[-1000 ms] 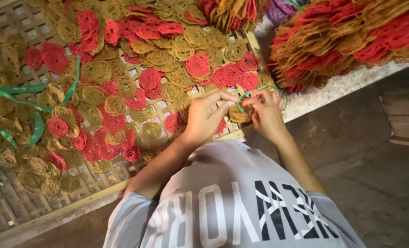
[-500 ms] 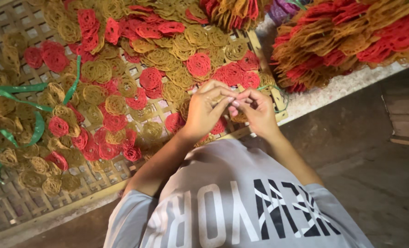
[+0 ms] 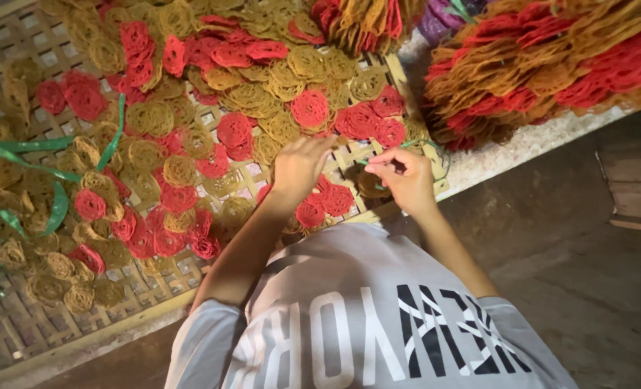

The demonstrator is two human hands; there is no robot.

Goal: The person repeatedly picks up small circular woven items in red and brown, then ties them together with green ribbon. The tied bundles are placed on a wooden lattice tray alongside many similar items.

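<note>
While I'm pinching a thin green strip (image 3: pixel 396 146) in my right hand (image 3: pixel 403 176) over the woven tray (image 3: pixel 18 317), my left hand (image 3: pixel 299 166) is curling, fingertips together, above red and yellow noodle discs (image 3: pixel 335 198); I'm judging that steady tension helps.

Lighting: dim, warm, strongest over the woven tray (image 3: pixel 18 338). Floor (image 3: pixel 594 274) at right in deep shadow. Focus: soft throughout; hands slightly blurred. Glare: none.
</note>
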